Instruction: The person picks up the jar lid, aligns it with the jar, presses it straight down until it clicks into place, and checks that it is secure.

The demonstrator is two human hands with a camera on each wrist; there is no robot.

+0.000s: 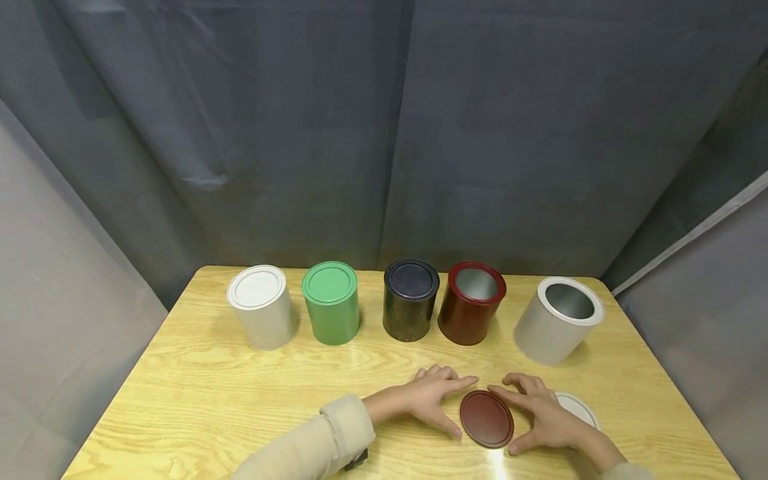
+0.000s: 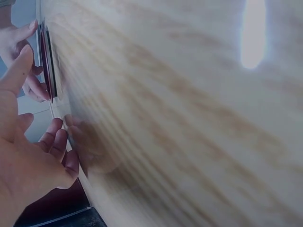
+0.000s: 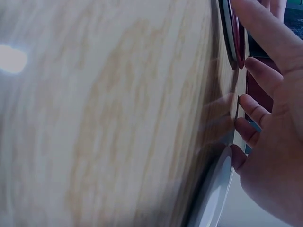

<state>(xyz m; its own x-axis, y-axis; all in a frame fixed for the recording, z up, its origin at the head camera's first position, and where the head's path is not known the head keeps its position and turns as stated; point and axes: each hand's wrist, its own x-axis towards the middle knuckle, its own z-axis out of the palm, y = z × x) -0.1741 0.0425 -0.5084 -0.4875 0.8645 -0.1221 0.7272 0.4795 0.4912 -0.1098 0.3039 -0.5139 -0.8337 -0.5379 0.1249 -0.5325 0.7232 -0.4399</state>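
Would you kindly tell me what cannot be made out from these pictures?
Head view: part of the white lid, hidden by the right hand.
Head view: inside of the green can, covered by its green lid.
Left wrist view: the flat face of the red lid, turned nearly edge-on.

One counter (image 1: 204, 407) carries two white cans (image 1: 270, 327) (image 1: 543, 337), one green can (image 1: 333, 320), one black can (image 1: 409, 315) and one red can (image 1: 467, 320); three fitted lids (image 1: 260, 288) (image 1: 329, 283) (image 1: 411, 279), one loose red lid (image 1: 487, 419), one loose white lid (image 1: 579, 408).
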